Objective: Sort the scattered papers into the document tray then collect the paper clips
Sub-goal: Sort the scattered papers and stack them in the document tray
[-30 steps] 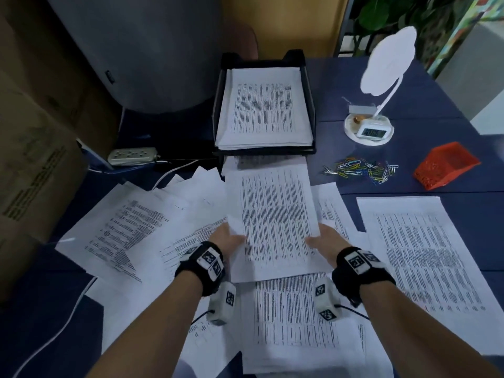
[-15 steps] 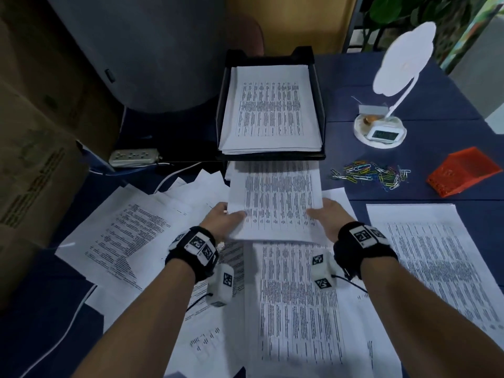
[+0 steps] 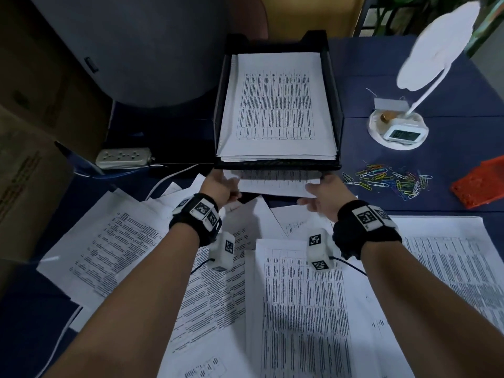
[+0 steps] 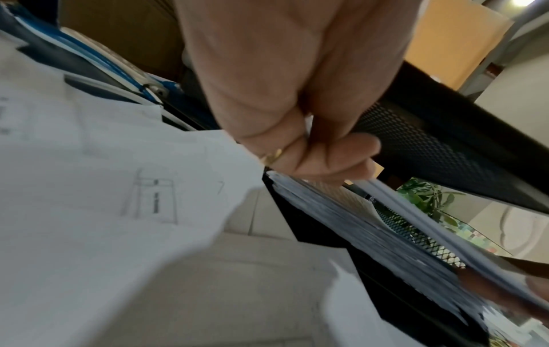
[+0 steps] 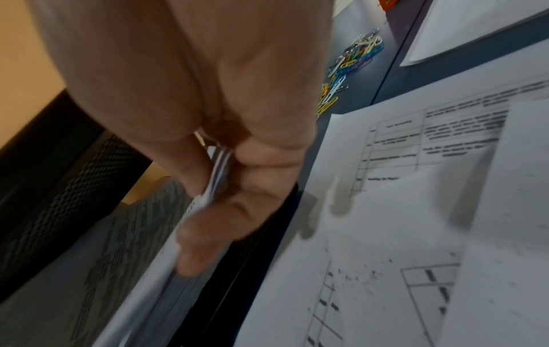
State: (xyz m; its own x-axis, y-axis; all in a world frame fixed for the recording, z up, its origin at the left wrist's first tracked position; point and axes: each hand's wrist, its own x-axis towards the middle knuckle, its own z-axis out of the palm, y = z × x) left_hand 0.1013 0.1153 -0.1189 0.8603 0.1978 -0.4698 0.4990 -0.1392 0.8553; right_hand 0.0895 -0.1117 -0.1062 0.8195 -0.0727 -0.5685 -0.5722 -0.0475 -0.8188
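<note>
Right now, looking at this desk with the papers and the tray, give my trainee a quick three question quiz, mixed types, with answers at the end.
1. True or false: the top level of the document tray already holds papers.
2. Which hands grip the sheets going into the lower level? A) left hand only B) right hand only C) both
3. Fill in: the paper clips lie loose on the table between the tray and the orange ____.

Key: 1 true; 2 C; 3 basket.
</note>
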